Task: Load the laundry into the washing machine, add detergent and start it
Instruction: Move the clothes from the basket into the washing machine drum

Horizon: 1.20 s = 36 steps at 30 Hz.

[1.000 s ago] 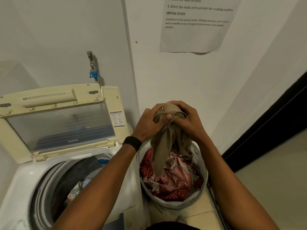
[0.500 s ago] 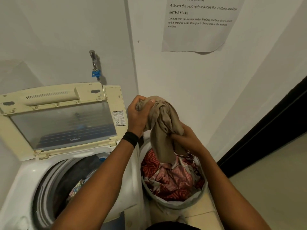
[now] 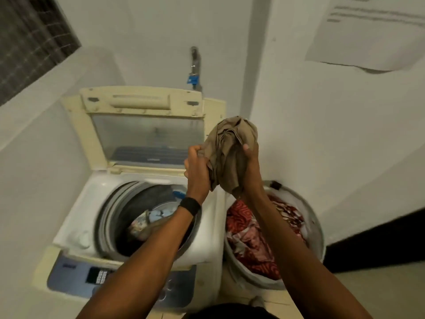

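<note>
Both hands hold up a bunched tan garment (image 3: 231, 146) above the gap between the washing machine and the basket. My left hand (image 3: 196, 168) grips its left edge; my right hand (image 3: 251, 166) holds its right side with the thumb over the cloth. The top-loading washing machine (image 3: 76, 226) stands at left with its lid (image 3: 147, 130) raised. Its drum (image 3: 147, 217) holds some light blue and patterned clothes. The round laundry basket (image 3: 317, 229) at right holds red patterned fabric (image 3: 250, 238).
A control panel (image 3: 76, 275) runs along the machine's front edge. A tap with a blue fitting (image 3: 194, 70) sticks out of the wall behind the lid. A paper sheet (image 3: 372, 31) hangs on the right wall. A dark door edge (image 3: 391, 240) lies right of the basket.
The tan garment has come fully out of the basket and moved left toward the machine. The view has swung left, bringing the control panel into sight.
</note>
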Each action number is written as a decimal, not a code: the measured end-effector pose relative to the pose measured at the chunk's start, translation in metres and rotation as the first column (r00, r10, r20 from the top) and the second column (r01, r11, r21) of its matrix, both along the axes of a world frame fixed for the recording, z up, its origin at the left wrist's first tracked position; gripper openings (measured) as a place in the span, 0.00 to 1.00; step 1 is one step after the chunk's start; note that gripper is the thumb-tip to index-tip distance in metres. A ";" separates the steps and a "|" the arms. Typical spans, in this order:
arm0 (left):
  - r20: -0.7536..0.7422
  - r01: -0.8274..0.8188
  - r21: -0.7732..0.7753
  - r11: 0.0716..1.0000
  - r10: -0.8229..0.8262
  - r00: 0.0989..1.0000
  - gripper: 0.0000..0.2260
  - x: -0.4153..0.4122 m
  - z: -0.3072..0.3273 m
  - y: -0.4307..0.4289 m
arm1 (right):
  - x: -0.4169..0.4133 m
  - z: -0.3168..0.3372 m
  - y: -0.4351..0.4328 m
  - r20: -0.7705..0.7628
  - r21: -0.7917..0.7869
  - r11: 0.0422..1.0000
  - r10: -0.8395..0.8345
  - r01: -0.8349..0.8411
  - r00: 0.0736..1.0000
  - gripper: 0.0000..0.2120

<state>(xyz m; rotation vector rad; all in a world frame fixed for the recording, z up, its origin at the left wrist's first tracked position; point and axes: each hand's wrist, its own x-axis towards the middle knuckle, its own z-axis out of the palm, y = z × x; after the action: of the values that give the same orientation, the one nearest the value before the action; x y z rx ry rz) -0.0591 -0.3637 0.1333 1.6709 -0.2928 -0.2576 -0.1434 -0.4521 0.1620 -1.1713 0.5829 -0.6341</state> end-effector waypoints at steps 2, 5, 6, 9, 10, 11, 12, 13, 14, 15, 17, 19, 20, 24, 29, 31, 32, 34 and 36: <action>-0.056 -0.153 0.045 0.987 0.156 0.986 0.07 0.011 -0.003 0.033 | 0.020 -0.008 0.030 -0.012 0.020 0.995 0.093 -0.093 0.996 0.29; -0.040 -0.218 0.125 0.968 0.224 0.974 0.05 0.027 -0.014 0.083 | 0.043 -0.021 0.070 -0.013 -0.009 0.979 0.202 -0.202 0.979 0.25; -0.009 -0.207 0.147 0.967 0.211 0.977 0.04 0.033 -0.020 0.101 | 0.051 -0.027 0.082 -0.034 -0.044 0.974 0.221 -0.222 0.975 0.23; 0.050 -0.154 0.223 0.963 0.146 0.988 0.06 0.054 -0.050 0.154 | 0.068 -0.044 0.114 -0.132 -0.206 0.934 0.269 -0.291 0.954 0.21; 0.049 -0.147 0.253 0.956 0.139 0.989 0.07 0.060 -0.059 0.168 | 0.074 -0.053 0.123 -0.130 -0.241 0.921 0.282 -0.306 0.951 0.20; 0.042 -0.146 0.275 0.950 0.140 0.989 0.09 0.066 -0.065 0.180 | 0.078 -0.057 0.132 -0.133 -0.271 0.907 0.296 -0.322 0.946 0.19; 0.030 -0.137 0.301 0.944 0.134 0.991 0.10 0.071 -0.069 0.190 | 0.083 -0.066 0.140 -0.141 -0.300 0.895 0.302 -0.331 0.943 0.19; 0.018 -0.110 0.345 0.932 0.111 0.994 0.12 0.075 -0.072 0.198 | 0.088 -0.075 0.146 -0.164 -0.331 0.875 0.314 -0.352 0.935 0.20; 0.004 -0.067 0.407 0.911 0.071 0.997 0.14 0.079 -0.076 0.206 | 0.095 -0.084 0.152 -0.205 -0.364 0.843 0.342 -0.396 0.917 0.21; -0.009 -0.023 0.470 0.882 0.031 0.999 0.17 0.084 -0.081 0.214 | 0.101 -0.092 0.156 -0.274 -0.400 0.794 0.374 -0.459 0.886 0.21; -0.024 0.010 0.557 0.830 0.004 1.000 0.22 0.090 -0.089 0.225 | 0.111 -0.114 0.160 -0.413 -0.430 0.700 0.409 -0.570 0.814 0.17; -0.027 0.021 0.583 0.812 -0.007 1.000 0.24 0.094 -0.094 0.231 | 0.110 -0.126 0.160 -0.490 -0.400 0.684 0.403 -0.610 0.773 0.17; -0.039 0.038 0.594 0.803 -0.019 0.999 0.25 0.096 -0.095 0.231 | 0.109 -0.130 0.159 -0.515 -0.378 0.685 0.403 -0.623 0.756 0.17; -0.089 0.142 0.618 0.774 -0.110 0.990 0.24 0.100 -0.100 0.218 | 0.098 -0.135 0.151 -0.588 -0.326 0.655 0.424 -0.681 0.689 0.16; -0.098 0.235 0.568 0.789 -0.219 0.971 0.20 0.101 -0.103 0.191 | 0.084 -0.132 0.132 -0.621 -0.304 0.666 0.404 -0.681 0.672 0.16; -0.084 0.273 0.535 0.799 -0.271 0.959 0.18 0.100 -0.106 0.174 | 0.075 -0.125 0.121 -0.616 -0.330 0.695 0.355 -0.639 0.704 0.15; -0.086 0.301 0.510 0.806 -0.300 0.950 0.18 0.097 -0.106 0.163 | 0.069 -0.122 0.114 -0.604 -0.350 0.709 0.330 -0.613 0.726 0.14; -0.075 0.347 0.470 0.812 -0.355 0.932 0.16 0.090 -0.108 0.140 | 0.055 -0.118 0.097 -0.602 -0.389 0.721 0.272 -0.573 0.751 0.12; -0.051 0.396 0.443 0.805 -0.418 0.907 0.15 0.078 -0.109 0.115 | 0.038 -0.119 0.078 -0.601 -0.423 0.753 0.184 -0.505 0.778 0.12</action>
<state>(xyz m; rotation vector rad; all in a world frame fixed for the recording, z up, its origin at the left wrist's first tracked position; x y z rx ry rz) 0.0185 -0.2484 0.0239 2.0583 -0.6764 -0.6483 -0.1057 -0.3743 0.0434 -2.0111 0.6154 -0.1176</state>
